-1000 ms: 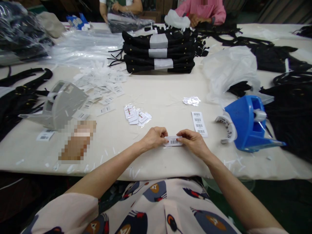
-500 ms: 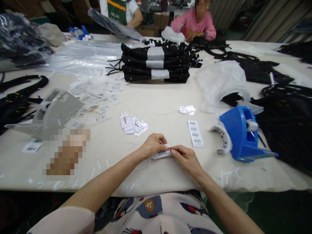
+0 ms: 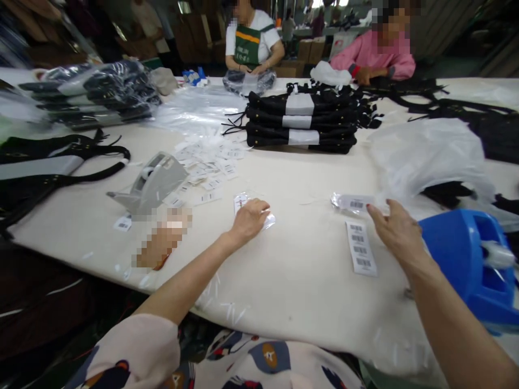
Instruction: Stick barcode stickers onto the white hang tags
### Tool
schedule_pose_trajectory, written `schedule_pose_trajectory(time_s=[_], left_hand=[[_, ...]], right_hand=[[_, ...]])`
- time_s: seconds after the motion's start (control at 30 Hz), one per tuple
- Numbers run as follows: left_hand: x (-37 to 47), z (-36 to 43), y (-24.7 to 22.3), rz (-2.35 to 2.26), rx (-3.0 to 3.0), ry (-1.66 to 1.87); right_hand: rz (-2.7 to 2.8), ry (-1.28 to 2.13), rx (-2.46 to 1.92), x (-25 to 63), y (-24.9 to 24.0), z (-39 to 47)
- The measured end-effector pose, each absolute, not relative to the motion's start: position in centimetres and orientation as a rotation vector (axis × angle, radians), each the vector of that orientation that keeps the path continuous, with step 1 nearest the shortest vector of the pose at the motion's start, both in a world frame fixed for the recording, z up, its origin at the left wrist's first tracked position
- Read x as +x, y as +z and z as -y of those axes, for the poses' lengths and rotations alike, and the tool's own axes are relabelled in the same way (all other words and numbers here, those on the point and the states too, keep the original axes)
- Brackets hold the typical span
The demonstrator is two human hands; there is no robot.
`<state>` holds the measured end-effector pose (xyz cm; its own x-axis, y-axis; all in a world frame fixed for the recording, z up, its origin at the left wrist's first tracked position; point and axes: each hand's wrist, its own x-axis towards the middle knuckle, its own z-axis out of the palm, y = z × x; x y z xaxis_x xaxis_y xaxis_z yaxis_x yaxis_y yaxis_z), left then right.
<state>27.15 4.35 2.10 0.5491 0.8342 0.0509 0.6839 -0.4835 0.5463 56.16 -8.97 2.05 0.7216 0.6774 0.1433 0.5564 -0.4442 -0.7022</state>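
My left hand rests over a small pile of white tags in clear plastic, its fingers bent together and partly covering the pile. Whatever lies under those fingers is hidden. To the right, my right hand has its thumb and fingers apart and holds nothing. Its thumb tip is close to a white barcode tag lying on a small stack of clear-wrapped pieces. Just below, a strip of barcode stickers lies flat on the table.
A blue tape dispenser stands under my right forearm; a grey one is at left. Loose barcode tags are scattered behind. Beyond lie stacked black bundles with white bands and white plastic. Two people work across the table.
My hands have parted from the barcode tag they held together. That tag now lies on the small stack at right. My left hand has moved to the tag pile. The view has shifted left.
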Motion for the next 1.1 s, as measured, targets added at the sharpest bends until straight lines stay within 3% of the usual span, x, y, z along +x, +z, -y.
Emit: schedule_pose_trajectory(time_s=[0.07, 0.17, 0.47, 0.67, 0.87, 1.0, 1.1], left_hand=[[24.8, -6.4, 2.0, -1.505, 2.337, 0.324], [22.8, -8.5, 1.4, -1.782, 2.195, 0.178], [24.4, -10.8, 0.2, -1.972, 1.779, 0.253], [23.3, -11.2, -0.6, -1.801, 1.586, 0.568], [22.2, -9.1, 2.5, -1.612, 1.38, 0.801], [24.0, -4.0, 4.2, -1.152, 1.336, 0.778], [25.8, 0.3, 3.8, -0.922, 1.434, 0.64]], right_hand=[[1.051, 0.001, -2.222, 55.8, 1.7, 9.3], [1.237, 0.077, -2.014, 52.0, -0.1, 10.5], [1.446, 0.152, -1.716, 45.0, -3.2, 12.3], [1.456, 0.239, -1.729, 45.4, -3.4, 13.4], [1.266, 0.441, -1.706, 44.3, -1.7, 13.3], [1.058, 0.907, -1.542, 42.4, 0.0, 12.1], [0.958, 0.982, -1.369, 41.1, 0.7, 11.4]])
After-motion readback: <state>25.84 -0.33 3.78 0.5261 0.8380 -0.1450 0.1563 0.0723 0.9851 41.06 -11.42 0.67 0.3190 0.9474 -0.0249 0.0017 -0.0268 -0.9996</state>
